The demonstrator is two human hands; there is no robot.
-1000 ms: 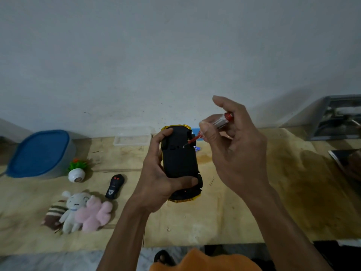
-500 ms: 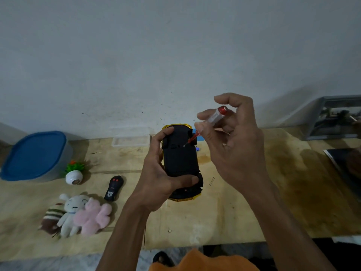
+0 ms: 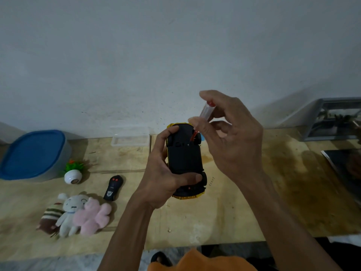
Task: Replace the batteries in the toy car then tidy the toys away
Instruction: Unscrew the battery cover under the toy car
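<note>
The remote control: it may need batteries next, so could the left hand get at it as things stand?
Probably not yet. The left hand grips the upturned toy car, so it is occupied. The way itself looks free: the remote control lies uncovered on the table just to its left.

no readable text anywhere, small white emblem on black remote control (image 3: 113, 186), illegible

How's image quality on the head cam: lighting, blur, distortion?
Head view: dim, flat light with a bluish cast; soft shadows beside the plush toys and remote. Wide-angle bend curves the table edge. Toy car and screwdriver fairly sharp; right hand fingertips slightly soft. No glare.
</note>
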